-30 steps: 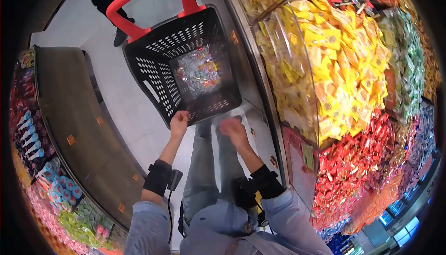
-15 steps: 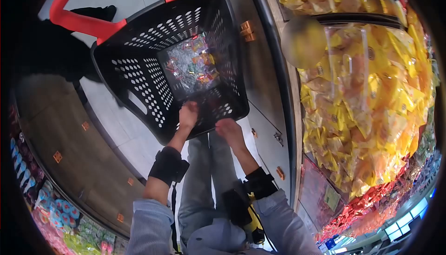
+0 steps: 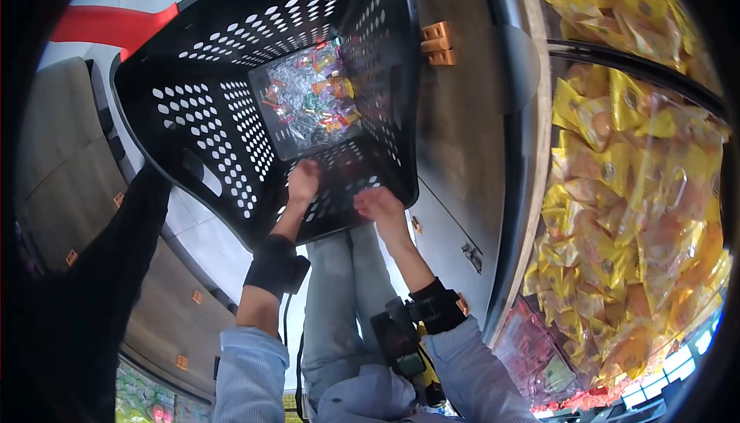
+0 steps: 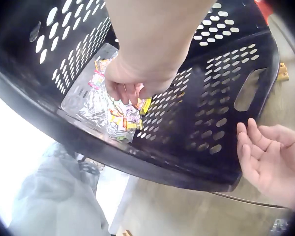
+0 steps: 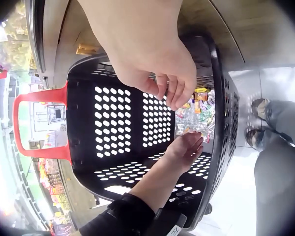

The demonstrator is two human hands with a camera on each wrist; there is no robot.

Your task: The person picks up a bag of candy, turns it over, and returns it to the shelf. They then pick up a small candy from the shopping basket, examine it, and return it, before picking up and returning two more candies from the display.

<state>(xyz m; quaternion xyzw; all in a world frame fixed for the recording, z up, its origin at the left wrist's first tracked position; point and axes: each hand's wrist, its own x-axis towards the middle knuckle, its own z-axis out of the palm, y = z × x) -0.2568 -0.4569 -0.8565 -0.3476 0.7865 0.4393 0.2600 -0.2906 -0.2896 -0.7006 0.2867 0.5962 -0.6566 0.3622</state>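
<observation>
A black shopping basket (image 3: 212, 107) with rows of holes in its walls stands in front of the person, its top facing up. On its floor lies a spread of wrapped sweets (image 3: 308, 99), many in clear or shiny wrappers. The left hand (image 3: 304, 182) hangs inside the basket's near side, fingers loosely bent and nothing in them; the left wrist view shows it (image 4: 142, 78) over the sweets. Near the basket's rim, the right hand (image 3: 379, 203) is held up with relaxed fingers and a bare palm, as its fingers (image 4: 253, 142) show in the left wrist view.
A red handle (image 3: 123, 28) rises from the basket's far rim. On the right runs a display counter with bins of yellow-wrapped sweets (image 3: 617, 215). A brown cabinet (image 3: 158, 300) lines the left, and a dark-clothed leg (image 3: 116, 246) stands before it.
The basket looks larger and closer, and the yellow sweets fill more of the right side. The left hand has moved farther over the basket. Another person's dark leg has come nearer on the left.
</observation>
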